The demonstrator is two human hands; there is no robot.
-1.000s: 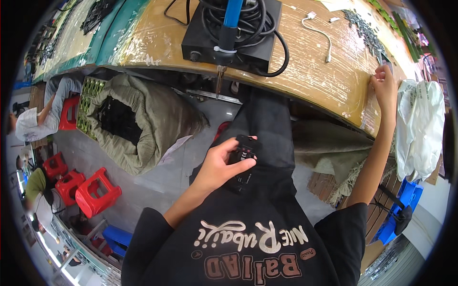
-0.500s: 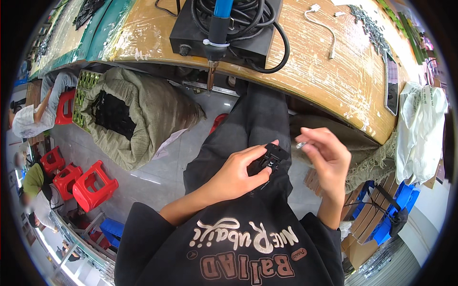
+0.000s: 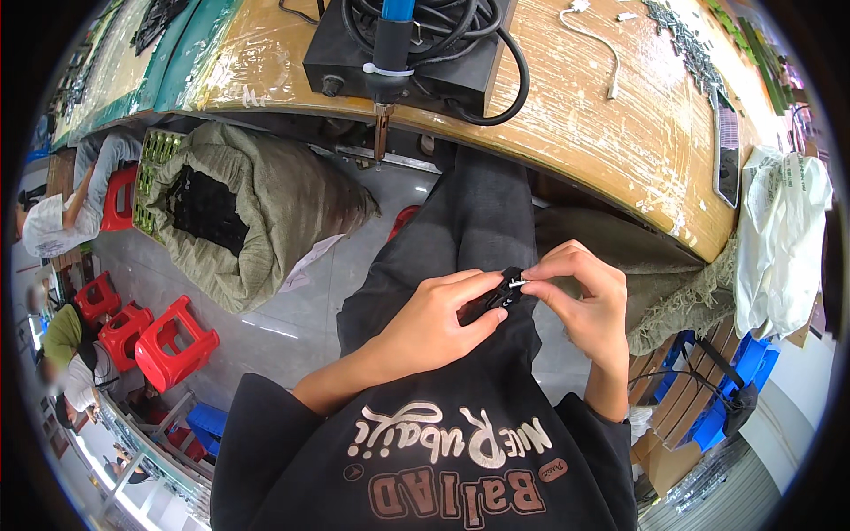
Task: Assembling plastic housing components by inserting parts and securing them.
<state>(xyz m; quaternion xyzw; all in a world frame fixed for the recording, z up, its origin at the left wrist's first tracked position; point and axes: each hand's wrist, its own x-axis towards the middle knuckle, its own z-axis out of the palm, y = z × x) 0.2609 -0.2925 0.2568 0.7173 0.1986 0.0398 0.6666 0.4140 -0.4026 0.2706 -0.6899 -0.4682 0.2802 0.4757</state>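
The left hand (image 3: 434,323) is curling around a small black part (image 3: 503,290), thumb and fingers closing on its lower end and holding it above the lap, well below the near edge of the wooden tabletop (image 3: 620,133). The right hand (image 3: 584,296) is pinching at the part's upper end, where a tiny pale metal bit is showing between thumb and forefinger; whether it is a pin or a tab is too small to tell.

The part is looking light, hard and stiff, probably plastic, and smooth enough to slip from bare fingers. Being so small, it is likely best gripped by its flat sides near the base, as the left hand is doing, leaving the metal end free for the right fingertips. The thin metal bit is probably the weak spot and could bend under a hard squeeze.

On the tabletop a black box (image 3: 403,49) with a coiled cable is sitting near the far edge. A grey-green sack (image 3: 274,208) is standing open on the floor to the left, with red stools (image 3: 173,341) beyond it.
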